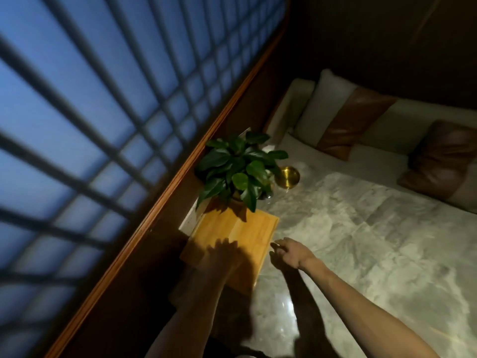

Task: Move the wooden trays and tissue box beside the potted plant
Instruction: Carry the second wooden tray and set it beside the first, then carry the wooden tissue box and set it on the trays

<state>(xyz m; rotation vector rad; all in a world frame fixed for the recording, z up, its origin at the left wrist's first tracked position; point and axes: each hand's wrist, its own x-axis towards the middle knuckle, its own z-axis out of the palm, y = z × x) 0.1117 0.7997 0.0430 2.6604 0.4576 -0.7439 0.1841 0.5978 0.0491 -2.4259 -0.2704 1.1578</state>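
A light wooden tray [240, 232] lies on the marble table [361, 249], right next to the potted plant [237, 169] with broad green leaves. My left hand [222, 257] rests flat in shadow on the tray's near part, fingers spread. My right hand [289, 253] hovers just off the tray's right edge, fingers apart and holding nothing. A second wooden edge [242, 285] shows under my left forearm; whether it is another tray I cannot tell. No tissue box is visible.
A small brass bowl [287, 177] stands just right of the plant. Behind the table is a white sofa [402, 122] with brown cushions [441, 158]. A wooden-framed lattice window [90, 125] runs along the left side.
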